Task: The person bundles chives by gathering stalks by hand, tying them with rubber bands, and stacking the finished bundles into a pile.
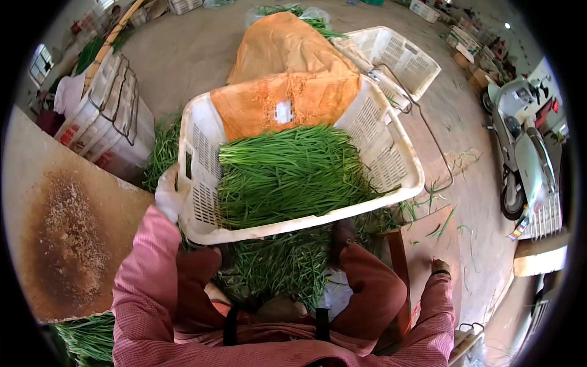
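A white plastic crate [306, 221] tilts towards me just above my knees. Inside lies a thick layer of long green stalks [293, 171] that look like garlic chives. An orange cloth [287, 49] drapes over the crate's far wall. My left hand [169, 194], in a white glove, is closed on the crate's left side by its handle slot. My right hand [439, 266] is at the wooden board [431, 238] on my right, apart from the crate. It appears small and foreshortened, so its fingers cannot be made out.
Loose green stalks [275, 269] cover the floor between my legs. A rust-stained board [73, 238] stands at left, with stacked white crates [116, 116] behind it. Another white crate [397, 58] stands beyond, near a bent metal rod [435, 144]. A scooter [520, 147] is parked at right.
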`<state>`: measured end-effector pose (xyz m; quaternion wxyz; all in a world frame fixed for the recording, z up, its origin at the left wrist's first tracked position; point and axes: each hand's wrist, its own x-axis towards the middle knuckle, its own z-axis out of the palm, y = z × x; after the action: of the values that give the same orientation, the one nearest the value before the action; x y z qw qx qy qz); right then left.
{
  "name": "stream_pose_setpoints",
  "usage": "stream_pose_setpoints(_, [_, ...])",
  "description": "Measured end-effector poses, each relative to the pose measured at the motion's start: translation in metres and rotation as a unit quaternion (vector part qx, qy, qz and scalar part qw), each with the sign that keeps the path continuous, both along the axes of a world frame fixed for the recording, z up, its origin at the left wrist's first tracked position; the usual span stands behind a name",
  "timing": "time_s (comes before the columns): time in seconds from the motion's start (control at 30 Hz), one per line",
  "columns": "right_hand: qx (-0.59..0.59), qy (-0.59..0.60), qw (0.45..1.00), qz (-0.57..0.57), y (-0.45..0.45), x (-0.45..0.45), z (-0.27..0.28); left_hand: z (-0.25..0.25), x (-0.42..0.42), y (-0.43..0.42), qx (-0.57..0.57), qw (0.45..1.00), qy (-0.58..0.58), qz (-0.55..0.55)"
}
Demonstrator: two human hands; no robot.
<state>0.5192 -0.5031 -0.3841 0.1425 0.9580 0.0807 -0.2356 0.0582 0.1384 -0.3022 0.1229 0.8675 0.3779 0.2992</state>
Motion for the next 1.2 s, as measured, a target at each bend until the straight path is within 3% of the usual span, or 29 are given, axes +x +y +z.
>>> stream_pose_setpoints(0.03, [-0.006, -0.001, 1.0, 0.005, -0.006, 0.0, -0.001, -0.013, 0.005, 0.012, -0.006, 1.0, -0.001, 0.005])
stream_pose_setpoints(0.07, [-0.059, -0.037, 0.997, -0.013, 0.016, -0.013, 0.024, -0.018, 0.018, 0.014, -0.256, 0.958, -0.119, 0.052])
stream_pose_setpoints(0.1, [-0.113, -0.069, 0.991, -0.034, 0.037, -0.026, 0.049, -0.023, 0.021, 0.022, -0.479, 0.84, -0.235, 0.1])
stream_pose_setpoints(0.17, [-0.14, -0.092, 0.985, -0.048, 0.082, 0.002, 0.095, -0.089, 0.007, 0.062, -0.406, 0.896, -0.134, 0.119])
stream_pose_setpoints(0.2, [-0.097, -0.108, 0.988, -0.046, 0.114, 0.02, 0.124, -0.075, 0.008, 0.059, -0.376, 0.911, -0.073, 0.151])
stream_pose_setpoints(0.23, [-0.011, -0.134, 0.99, -0.031, 0.15, 0.031, 0.152, -0.057, 0.02, 0.047, -0.351, 0.919, -0.009, 0.177])
stream_pose_setpoints(0.27, [0.115, -0.142, 0.983, 0.001, 0.193, 0.031, 0.175, -0.054, 0.023, 0.042, -0.38, 0.905, -0.059, 0.183])
stream_pose_setpoints(0.3, [0.325, -0.18, 0.905, 0.205, 0.209, 0.052, 0.164, -0.065, 0.021, 0.048, -0.359, 0.915, -0.026, 0.182])
stream_pose_setpoints(0.33, [0.459, -0.178, 0.822, 0.286, 0.27, 0.034, 0.168, -0.062, 0.022, 0.047, -0.366, 0.912, -0.028, 0.183])
stream_pose_setpoints(0.37, [0.463, -0.133, 0.832, 0.276, 0.347, -0.02, 0.193, -0.053, 0.024, 0.042, -0.373, 0.909, -0.029, 0.184])
stream_pose_setpoints(0.4, [0.491, -0.096, 0.795, 0.343, 0.395, -0.024, 0.169, -0.047, 0.025, 0.037, -0.39, 0.9, -0.06, 0.186])
stream_pose_setpoints(0.43, [0.467, -0.023, 0.809, 0.357, 0.451, -0.059, 0.156, -0.027, 0.028, 0.032, -0.418, 0.889, -0.049, 0.183])
stream_pose_setpoints(0.47, [0.378, 0.01, 0.836, 0.399, 0.502, -0.105, 0.156, -0.024, 0.028, 0.032, -0.412, 0.892, -0.046, 0.181])
stream_pose_setpoints(0.53, [0.292, 0.06, 0.795, 0.528, 0.584, -0.14, 0.077, -0.03, 0.025, 0.03, -0.395, 0.9, -0.077, 0.167])
stream_pose_setpoints(0.63, [0.143, 0.006, 0.777, 0.614, 0.674, -0.202, -0.011, -0.043, 0.02, 0.028, -0.376, 0.907, -0.141, 0.128])
stream_pose_setpoints(0.7, [0.128, 0.034, 0.783, 0.608, 0.715, -0.23, -0.045, -0.042, 0.019, 0.025, -0.333, 0.923, -0.157, 0.109])
stream_pose_setpoints(0.77, [0.11, 0.066, 0.788, 0.602, 0.742, -0.243, -0.076, -0.039, 0.018, 0.025, -0.376, 0.904, -0.172, 0.109])
stream_pose_setpoints(0.8, [0.112, 0.049, 0.791, 0.6, 0.751, -0.248, -0.091, -0.047, 0.018, 0.026, -0.368, 0.9, -0.218, 0.085])
stream_pose_setpoints(0.9, [0.13, 0.022, 0.794, 0.594, 0.769, -0.253, -0.125, -0.054, 0.015, 0.024, -0.376, 0.9, -0.212, 0.068])
stream_pose_setpoints(0.97, [0.084, 0.01, 0.83, 0.551, 0.776, -0.253, -0.139, -0.055, 0.015, 0.023, -0.378, 0.896, -0.222, 0.065])
stream_pose_setpoints(1.1, [0.081, 0.027, 0.821, 0.565, 0.77, -0.247, -0.149, -0.057, 0.013, 0.024, -0.34, 0.913, -0.219, 0.047])
stream_pose_setpoints(1.2, [0.219, 0.016, 0.786, 0.578, 0.744, -0.226, -0.115, -0.058, 0.013, 0.025, -0.341, 0.914, -0.217, 0.041])
